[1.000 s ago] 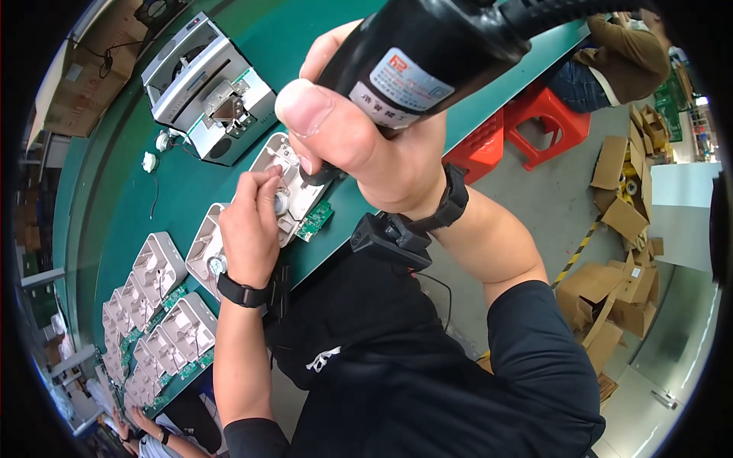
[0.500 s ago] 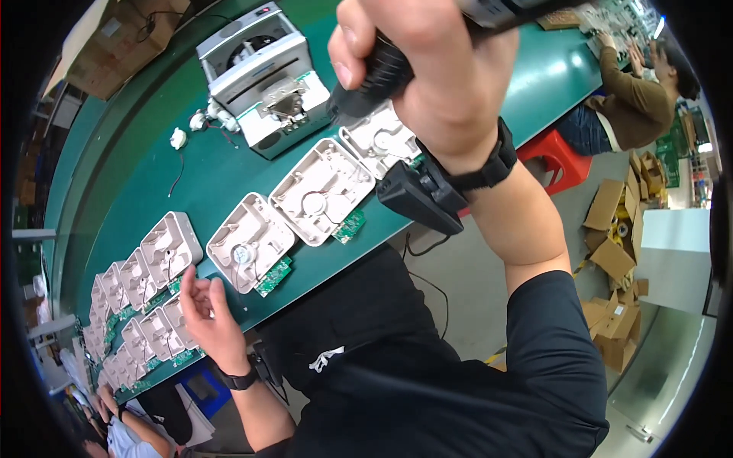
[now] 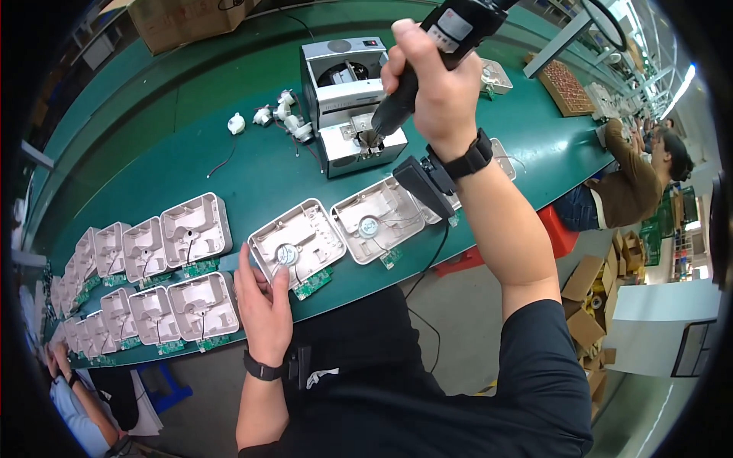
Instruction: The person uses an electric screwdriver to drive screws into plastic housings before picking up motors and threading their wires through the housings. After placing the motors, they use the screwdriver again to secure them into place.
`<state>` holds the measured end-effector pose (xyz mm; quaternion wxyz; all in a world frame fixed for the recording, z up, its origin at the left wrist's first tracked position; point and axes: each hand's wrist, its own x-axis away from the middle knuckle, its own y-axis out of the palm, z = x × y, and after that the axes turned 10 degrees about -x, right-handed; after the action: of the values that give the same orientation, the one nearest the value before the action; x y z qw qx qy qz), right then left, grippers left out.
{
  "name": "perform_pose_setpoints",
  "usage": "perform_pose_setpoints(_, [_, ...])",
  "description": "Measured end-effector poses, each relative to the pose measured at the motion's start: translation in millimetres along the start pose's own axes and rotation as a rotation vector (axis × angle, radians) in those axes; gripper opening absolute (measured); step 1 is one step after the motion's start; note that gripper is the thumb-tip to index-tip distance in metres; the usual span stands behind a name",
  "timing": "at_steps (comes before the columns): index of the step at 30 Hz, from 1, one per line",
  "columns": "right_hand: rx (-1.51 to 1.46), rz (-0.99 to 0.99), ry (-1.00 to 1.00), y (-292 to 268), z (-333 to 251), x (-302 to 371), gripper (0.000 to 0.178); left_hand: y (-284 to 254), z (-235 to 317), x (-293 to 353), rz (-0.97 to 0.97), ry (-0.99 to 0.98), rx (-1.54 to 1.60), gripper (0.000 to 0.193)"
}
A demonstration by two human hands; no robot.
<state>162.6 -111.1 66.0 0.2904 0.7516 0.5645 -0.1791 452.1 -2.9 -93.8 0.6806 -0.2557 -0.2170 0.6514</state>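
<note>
A black electric screwdriver (image 3: 395,109) is gripped in my right hand (image 3: 448,103), pointing down and left. Its tip meets the front pick-up area of a grey screw feeder (image 3: 336,99); the very end is hard to make out. My left hand (image 3: 265,317) holds the lower left corner of an open white plastic housing (image 3: 314,233), thumb over the rim and fingers along the outer wall. Inside the housing sits a round white part (image 3: 287,254) with a thin wire. A green circuit board (image 3: 313,284) lies against its near edge.
Another open housing (image 3: 378,217) stands right of the held one. Two rows of similar housings (image 3: 202,305) extend left along the green table (image 3: 244,187). Small white motor-like parts (image 3: 290,122) lie beside the feeder. A co-worker (image 3: 634,172) sits at the far right.
My right hand has brought the screwdriver to the feeder's front. My left hand has moved from beside the housings onto the housing's corner. The whole view has shifted.
</note>
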Motion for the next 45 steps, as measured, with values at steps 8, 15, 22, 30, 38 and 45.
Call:
perform_pose_setpoints(8, [-0.141, -0.111, 0.168, 7, -37, 67, 0.020, 14, -4, -23, -0.004, 0.020, -0.019, 0.073])
perform_pose_setpoints(15, [-0.108, -0.134, 0.239, 17, -30, 123, 0.024, 16, -9, -29, -0.041, 0.016, 0.114, 0.075])
perform_pose_setpoints(22, [-0.041, -0.148, 0.249, 19, -17, 131, 0.024, 15, -10, -28, -0.029, 0.031, 0.067, 0.076])
perform_pose_setpoints(30, [0.005, -0.135, 0.256, 24, -14, 128, 0.024, 18, -16, -28, -0.005, 0.062, 0.092, 0.075])
perform_pose_setpoints(38, [0.080, -0.089, 0.275, 28, -3, 122, 0.022, 16, -15, -30, -0.050, 0.064, 0.097, 0.073])
perform_pose_setpoints(45, [-0.080, -0.116, 0.211, 9, -3, 129, 0.019, 19, -10, -27, -0.047, 0.109, 0.093, 0.072])
